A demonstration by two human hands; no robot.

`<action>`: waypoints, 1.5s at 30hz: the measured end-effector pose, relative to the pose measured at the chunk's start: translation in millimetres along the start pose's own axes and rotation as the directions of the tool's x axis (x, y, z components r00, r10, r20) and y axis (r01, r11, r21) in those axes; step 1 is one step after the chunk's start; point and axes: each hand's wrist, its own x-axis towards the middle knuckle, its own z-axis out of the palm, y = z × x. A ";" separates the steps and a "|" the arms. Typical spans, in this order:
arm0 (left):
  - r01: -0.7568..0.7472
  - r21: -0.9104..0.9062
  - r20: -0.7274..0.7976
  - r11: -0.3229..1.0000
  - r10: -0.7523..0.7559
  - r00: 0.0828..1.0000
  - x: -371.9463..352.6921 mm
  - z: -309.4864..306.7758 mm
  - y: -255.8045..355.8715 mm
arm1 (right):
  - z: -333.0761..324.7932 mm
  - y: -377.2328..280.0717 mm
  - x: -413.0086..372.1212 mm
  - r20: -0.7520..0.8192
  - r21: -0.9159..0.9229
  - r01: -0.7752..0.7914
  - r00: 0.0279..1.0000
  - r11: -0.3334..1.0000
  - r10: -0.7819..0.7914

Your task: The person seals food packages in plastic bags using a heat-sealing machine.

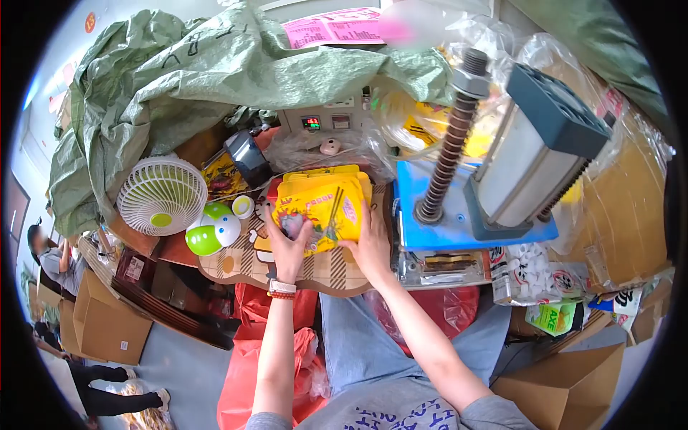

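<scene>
A small stack of yellow printed plastic pouches point(331, 203) is held between my two hands above a patterned mat. My left hand point(288, 247) grips the stack's left edge, its thumb lying over the front. At the right edge, my right hand point(371, 245) has its fingers closed around the side of the pouches. Several pouches overlap behind the front one, their top edges uneven. The brown checked mat point(322, 274) lies beneath, partly covered by my hands. Whatever is inside the pouches cannot be made out.
A white fan point(162, 196) and a green-and-white toy-like object point(213, 229) stand left. To the right, a press with a grey cylinder point(527, 161) sits on a blue plate point(459, 233). Cardboard boxes point(107, 322) and red bags point(251, 373) are below; two people are at left.
</scene>
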 end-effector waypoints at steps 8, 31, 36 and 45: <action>-0.492 0.550 0.224 0.675 0.448 0.866 9.0 76.7 30.2 | -53.6 -14.9 -80.1 0.118 0.102 0.084 0.988 0.991 -0.095; -0.608 0.358 0.534 0.708 0.380 0.756 -148.0 2.9 49.4 | -304.8 239.6 -121.3 -0.053 -0.346 -0.186 0.983 0.920 0.178; -0.545 0.366 0.498 0.755 0.336 0.800 -142.6 -9.5 96.5 | -308.9 135.1 -146.9 -0.363 -0.217 -0.206 0.924 0.954 0.117; -0.287 0.154 0.362 0.945 0.216 0.907 -152.7 -16.5 127.4 | -246.1 37.1 -203.9 -0.073 0.525 0.064 0.997 0.849 -0.029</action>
